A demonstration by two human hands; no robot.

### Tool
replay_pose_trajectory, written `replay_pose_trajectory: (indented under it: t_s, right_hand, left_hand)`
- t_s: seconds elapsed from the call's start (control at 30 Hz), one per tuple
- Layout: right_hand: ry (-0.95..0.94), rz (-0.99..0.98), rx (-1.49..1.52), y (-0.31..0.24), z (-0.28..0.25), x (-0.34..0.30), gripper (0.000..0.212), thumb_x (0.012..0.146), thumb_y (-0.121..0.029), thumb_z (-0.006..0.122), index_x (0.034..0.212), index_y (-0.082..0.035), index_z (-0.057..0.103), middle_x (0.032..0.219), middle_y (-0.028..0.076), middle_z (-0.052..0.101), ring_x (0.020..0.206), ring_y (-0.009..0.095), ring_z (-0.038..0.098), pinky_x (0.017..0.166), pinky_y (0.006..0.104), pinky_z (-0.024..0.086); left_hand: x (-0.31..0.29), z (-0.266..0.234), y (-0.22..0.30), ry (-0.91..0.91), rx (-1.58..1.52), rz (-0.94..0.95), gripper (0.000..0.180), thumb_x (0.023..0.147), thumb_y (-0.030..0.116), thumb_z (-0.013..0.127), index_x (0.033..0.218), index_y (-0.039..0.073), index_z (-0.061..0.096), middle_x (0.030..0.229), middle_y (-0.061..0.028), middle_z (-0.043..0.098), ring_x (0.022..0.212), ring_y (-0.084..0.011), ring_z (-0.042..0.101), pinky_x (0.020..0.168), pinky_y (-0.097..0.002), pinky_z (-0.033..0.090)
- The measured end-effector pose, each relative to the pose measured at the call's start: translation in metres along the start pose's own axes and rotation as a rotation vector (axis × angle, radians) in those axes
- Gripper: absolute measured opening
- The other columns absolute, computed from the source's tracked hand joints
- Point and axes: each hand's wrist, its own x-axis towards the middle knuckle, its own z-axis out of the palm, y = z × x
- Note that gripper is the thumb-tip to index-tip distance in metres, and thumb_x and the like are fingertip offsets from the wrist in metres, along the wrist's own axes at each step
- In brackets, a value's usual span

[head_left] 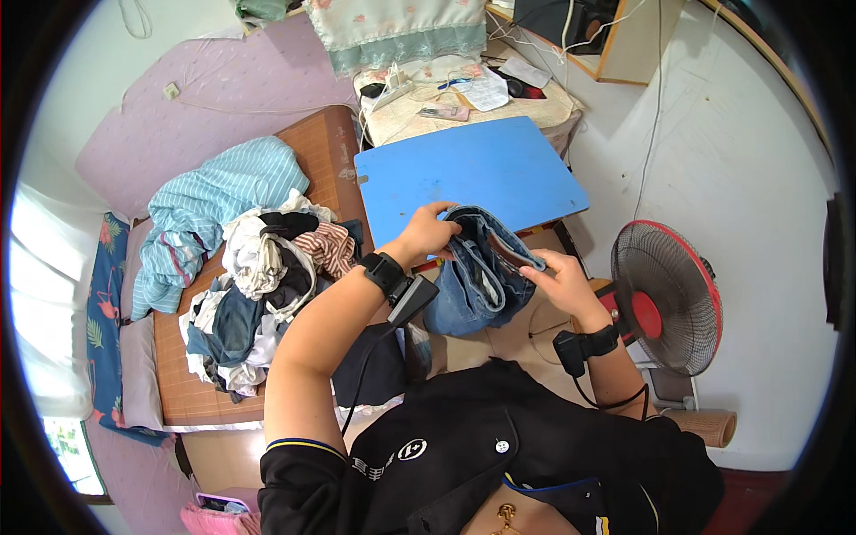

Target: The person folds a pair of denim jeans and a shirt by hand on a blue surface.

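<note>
Between my hands hangs a pair of blue jeans [464, 281], held by the waistband, which gapes so the inside shows. My left hand [428, 234] pinches one side of the waistband, its fingers closed on the denim. On the opposite side, my right hand [560, 278] grips the waistband with the thumb at the edge. The lower part of the jeans bunches up below the hands, over the floor. Just beyond them lies the near edge of a blue tabletop [473, 169].
Left of me, a heap of mixed clothes [267, 267] lies on a bed with a brown mat [201, 392], beside a striped blue quilt [223, 187]. A red-rimmed fan [669, 299] stands close to my right arm. Papers and cables cover a cloth-topped table [401, 125] behind the blue top.
</note>
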Motion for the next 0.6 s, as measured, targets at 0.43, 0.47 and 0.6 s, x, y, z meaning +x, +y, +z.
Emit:
replay_pose_trajectory:
  t_s: [0.43, 0.47, 0.6]
  right_hand:
    - [0.233, 0.070, -0.103, 0.034, -0.016, -0.083, 0.086, 0.066, -0.023, 0.076, 0.130, 0.002, 0.024, 0.117, 0.019, 0.048, 0.112, 0.029, 0.045, 0.095, 0.0351, 0.035]
    - [0.301, 0.044, 0.007, 0.049, -0.015, -0.080, 0.079, 0.068, -0.020, 0.074, 0.128, 0.002, 0.028, 0.115, 0.018, 0.050, 0.109, 0.027, 0.048, 0.092, 0.0346, 0.038]
    - [0.230, -0.017, 0.170, 0.033, -0.044, -0.056, 0.042, 0.076, -0.010, 0.066, 0.112, 0.005, 0.049, 0.100, 0.010, 0.060, 0.092, 0.014, 0.055, 0.081, 0.0286, 0.044]
  left_hand:
    - [0.005, 0.113, 0.014, 0.082, -0.090, 0.065, 0.032, 0.080, -0.003, 0.047, 0.112, -0.005, 0.048, 0.087, -0.0169, 0.060, 0.068, -0.0245, 0.064, 0.054, -0.0353, 0.057]
    - [0.004, 0.117, 0.015, 0.101, -0.070, 0.070, 0.033, 0.080, -0.002, 0.047, 0.113, -0.005, 0.046, 0.087, -0.0172, 0.060, 0.068, -0.0256, 0.064, 0.054, -0.0353, 0.057]
    - [-0.018, 0.109, 0.025, 0.110, -0.095, 0.068, 0.035, 0.082, 0.002, 0.047, 0.116, -0.006, 0.040, 0.087, -0.0182, 0.060, 0.069, -0.0287, 0.064, 0.056, -0.0354, 0.056]
